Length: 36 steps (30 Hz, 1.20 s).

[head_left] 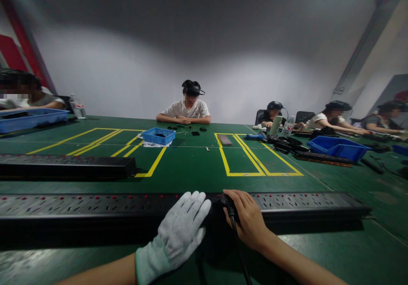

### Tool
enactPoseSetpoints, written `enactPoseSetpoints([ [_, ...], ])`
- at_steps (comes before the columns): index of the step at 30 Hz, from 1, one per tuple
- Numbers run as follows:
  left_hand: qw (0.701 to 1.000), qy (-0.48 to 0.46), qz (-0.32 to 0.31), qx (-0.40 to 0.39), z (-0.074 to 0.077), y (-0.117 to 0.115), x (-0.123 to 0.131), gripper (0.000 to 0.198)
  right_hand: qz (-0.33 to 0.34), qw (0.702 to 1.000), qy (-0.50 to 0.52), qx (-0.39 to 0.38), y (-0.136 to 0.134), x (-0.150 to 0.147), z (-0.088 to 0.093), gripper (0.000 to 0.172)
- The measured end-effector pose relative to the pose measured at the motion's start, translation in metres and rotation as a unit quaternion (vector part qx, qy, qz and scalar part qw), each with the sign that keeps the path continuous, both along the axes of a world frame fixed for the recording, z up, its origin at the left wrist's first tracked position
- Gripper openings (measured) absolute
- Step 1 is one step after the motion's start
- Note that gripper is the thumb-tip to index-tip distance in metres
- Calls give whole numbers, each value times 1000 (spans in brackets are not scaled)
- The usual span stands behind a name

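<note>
A long black power strip (105, 208) with rows of sockets and small red dots lies across the table in front of me. My left hand (183, 227), in a white knitted glove, rests on the strip near its middle with the fingers stretched out flat. Just right of it, my bare right hand (244, 215) grips a black plug (227, 203) at the strip's top face. From the plug a black cord (237, 244) runs down toward me. Whether the plug's pins sit in a socket is hidden.
A second black power strip (66, 166) lies farther back on the left. A small blue bin (158, 136) stands mid-table, and a larger blue bin (339, 148) sits at right among black parts. Yellow tape (245, 174) marks the green table (191, 161). Several people sit around it.
</note>
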<state>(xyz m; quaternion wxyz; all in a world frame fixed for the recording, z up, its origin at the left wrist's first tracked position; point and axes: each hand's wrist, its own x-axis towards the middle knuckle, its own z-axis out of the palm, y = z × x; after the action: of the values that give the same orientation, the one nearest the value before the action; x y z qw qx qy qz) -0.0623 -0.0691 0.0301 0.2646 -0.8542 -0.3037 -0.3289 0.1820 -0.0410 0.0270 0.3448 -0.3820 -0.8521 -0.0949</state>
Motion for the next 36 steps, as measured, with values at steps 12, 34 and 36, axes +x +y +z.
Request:
enactPoseSetpoints([
  [12, 1000, 2, 4, 8, 1, 1, 0, 47, 6, 1000, -2, 0, 0, 0, 1, 44],
  [34, 1000, -8, -5, 0, -1, 0, 0, 48, 9, 1000, -2, -1, 0, 1, -2, 46],
  [36, 1000, -10, -7, 3, 0, 0, 0, 48, 8, 1000, -1, 0, 0, 1, -1, 46],
])
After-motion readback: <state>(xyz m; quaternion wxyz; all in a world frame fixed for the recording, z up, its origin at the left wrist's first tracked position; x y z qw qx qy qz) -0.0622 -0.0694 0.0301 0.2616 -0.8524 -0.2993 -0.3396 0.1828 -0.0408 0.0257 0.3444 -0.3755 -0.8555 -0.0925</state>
